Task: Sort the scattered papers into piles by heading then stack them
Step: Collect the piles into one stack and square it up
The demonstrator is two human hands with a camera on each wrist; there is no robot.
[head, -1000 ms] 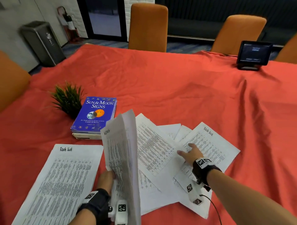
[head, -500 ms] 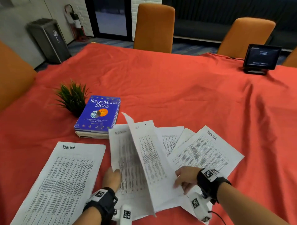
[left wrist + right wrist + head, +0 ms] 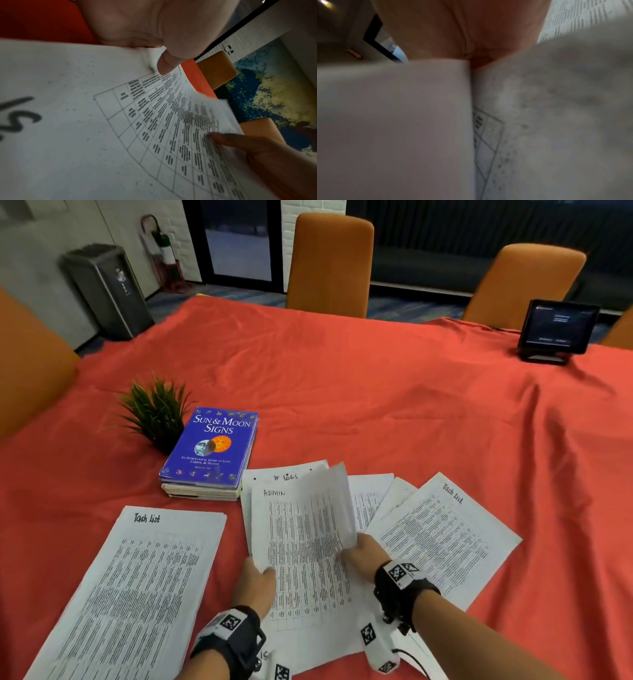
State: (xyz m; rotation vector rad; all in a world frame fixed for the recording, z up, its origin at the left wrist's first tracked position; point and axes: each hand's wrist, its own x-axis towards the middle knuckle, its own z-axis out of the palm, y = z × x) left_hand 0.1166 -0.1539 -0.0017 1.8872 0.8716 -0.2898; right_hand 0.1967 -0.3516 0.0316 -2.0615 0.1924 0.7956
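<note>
Down near the front edge of the desk, which is draped in a red cloth, both hands work on the same sheet. The left hand pinches the left edge of the paper headed ADMIN, thumb on top of the printed grid, as the left wrist view shows plainly. The right hand grips the right edge of that sheet, where the paper curls upward into a raised flap; its fingers are curled round the edge, though the right wrist view is too blurred to show more than paper close against the palm.

Under the ADMIN sheet lies another with a handwritten heading and two punched holes, its top strip showing just beyond. To the right a fan of scattered papers spreads toward the front right corner, the topmost headed Task List, overlapping two or three others beneath it. At the front left corner a separate Task List pile lies flat, apart from the rest.

Just beyond the papers a blue book rests on other books, with a small green plant touching its left side. A dark tablet on a stand stands at the far right edge. Orange chairs line the far side.
</note>
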